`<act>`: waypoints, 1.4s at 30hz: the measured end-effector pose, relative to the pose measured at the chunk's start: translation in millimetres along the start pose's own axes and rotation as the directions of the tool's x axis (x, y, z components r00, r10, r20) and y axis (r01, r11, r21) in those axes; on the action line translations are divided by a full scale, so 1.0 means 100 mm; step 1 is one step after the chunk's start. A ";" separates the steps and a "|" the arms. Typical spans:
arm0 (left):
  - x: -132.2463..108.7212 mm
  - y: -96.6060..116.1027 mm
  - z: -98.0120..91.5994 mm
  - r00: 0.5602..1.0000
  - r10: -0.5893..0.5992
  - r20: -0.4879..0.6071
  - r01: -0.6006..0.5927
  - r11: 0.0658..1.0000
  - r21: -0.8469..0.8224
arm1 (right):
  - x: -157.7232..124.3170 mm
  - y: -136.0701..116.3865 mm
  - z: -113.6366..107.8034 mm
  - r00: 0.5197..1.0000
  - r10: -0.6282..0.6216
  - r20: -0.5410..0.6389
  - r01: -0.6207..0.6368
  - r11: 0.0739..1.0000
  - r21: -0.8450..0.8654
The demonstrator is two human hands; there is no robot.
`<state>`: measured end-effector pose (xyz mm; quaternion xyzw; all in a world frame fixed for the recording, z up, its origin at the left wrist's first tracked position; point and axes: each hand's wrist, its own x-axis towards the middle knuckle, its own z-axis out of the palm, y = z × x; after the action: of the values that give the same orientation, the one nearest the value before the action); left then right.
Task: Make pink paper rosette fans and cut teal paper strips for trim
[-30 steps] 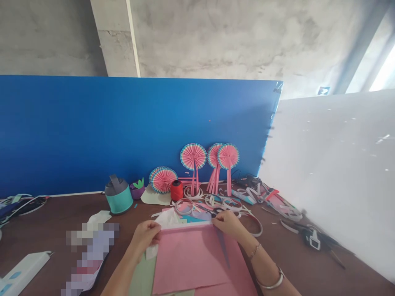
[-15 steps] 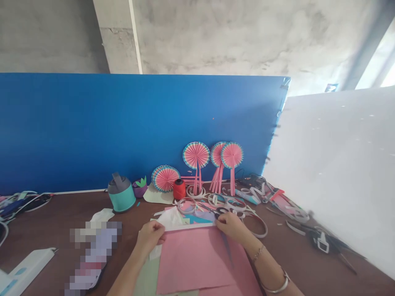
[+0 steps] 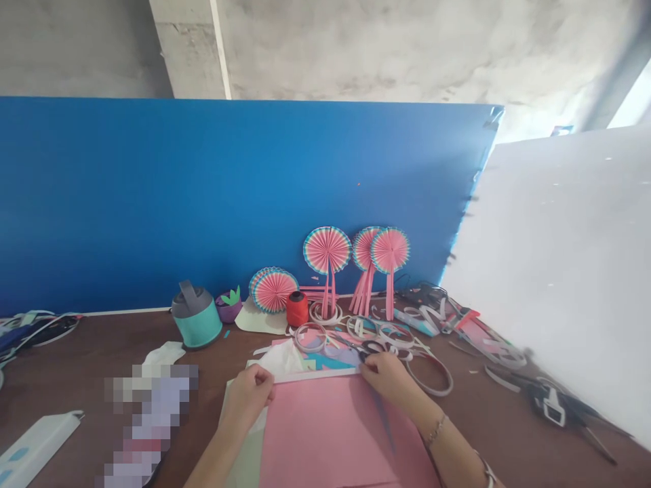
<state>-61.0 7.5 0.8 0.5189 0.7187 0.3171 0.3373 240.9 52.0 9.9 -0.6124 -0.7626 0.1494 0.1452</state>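
A pink sheet of paper (image 3: pixel 318 430) lies in front of me, with a narrow white strip (image 3: pixel 325 373) running along its far edge. My left hand (image 3: pixel 253 392) is closed in a pinch at the strip's left end. At the right end, my right hand (image 3: pixel 385 374) is also pinched, thumb and fingers together. Just behind the right fingers lie dark-handled scissors (image 3: pixel 370 347). Under the pink sheet, pale green paper (image 3: pixel 249 451) shows at the left. Crumpled white paper (image 3: pixel 282 359) and blue scraps (image 3: pixel 330 360) sit beyond the strip.
Pleated pink paper fans (image 3: pixel 328 251) stand against the blue partition (image 3: pixel 203 196). A red thread spool (image 3: pixel 297 310), paper tape rings (image 3: pixel 311 337) and a teal pot (image 3: pixel 197 317) stand at the back. A glue gun (image 3: pixel 552 405) lies right, a white power strip (image 3: pixel 38 444) left.
The camera view has tilted down and turned slightly, shifting the background. Both hands keep their pinch at the two ends of the white strip.
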 end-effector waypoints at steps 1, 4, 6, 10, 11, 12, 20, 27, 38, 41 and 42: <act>0.00 0.00 0.00 1.000 0.000 -0.003 0.000 1.000 0.016 | 0.00 0.00 0.01 1.000 0.007 -0.001 -0.007 1.000 -0.005; 0.01 0.00 0.00 1.000 -0.002 -0.012 0.003 0.998 0.061 | 0.00 -0.01 0.02 1.000 0.022 -0.009 -0.022 1.000 -0.017; 0.01 0.00 0.00 1.000 -0.009 -0.016 0.010 0.998 0.069 | 0.01 -0.02 0.02 0.999 0.032 -0.015 -0.032 0.999 -0.024; 0.00 0.03 0.01 1.000 -0.014 -0.027 0.016 0.997 0.076 | 0.01 -0.02 0.04 0.999 0.044 -0.016 -0.044 0.999 -0.029; 0.00 0.03 0.01 0.999 -0.012 -0.031 0.014 0.997 0.081 | 0.02 -0.01 0.04 0.999 0.043 -0.016 -0.044 0.999 -0.029; -0.01 0.04 0.01 0.999 -0.010 -0.035 0.013 0.996 0.090 | 0.02 -0.01 0.04 0.999 0.042 -0.016 -0.043 0.999 -0.030; -0.02 0.07 -0.01 0.999 -0.004 -0.041 0.011 0.987 0.158 | 0.01 -0.01 0.04 0.999 0.038 -0.013 -0.038 0.999 -0.029; -0.02 0.08 -0.01 0.999 -0.007 -0.035 0.013 0.986 0.165 | -0.01 -0.05 0.03 0.998 0.051 -0.027 -0.053 0.997 -0.052; -0.08 0.20 -0.05 0.999 -0.005 -0.038 0.013 0.973 0.230 | -0.09 -0.19 -0.03 0.995 0.095 -0.016 -0.096 0.992 -0.080; -0.08 0.22 -0.05 0.999 -0.009 -0.034 0.017 0.968 0.249 | -0.11 -0.24 -0.06 0.994 0.111 -0.005 -0.111 0.988 -0.112; -0.08 0.22 -0.05 0.999 -0.011 -0.033 0.019 0.966 0.256 | -0.11 -0.26 -0.08 0.994 0.113 0.001 -0.112 0.986 -0.124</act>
<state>-51.1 4.7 22.4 0.5476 0.7627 0.2272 0.2584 223.4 36.4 26.9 -0.6618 -0.7351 0.1122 0.0951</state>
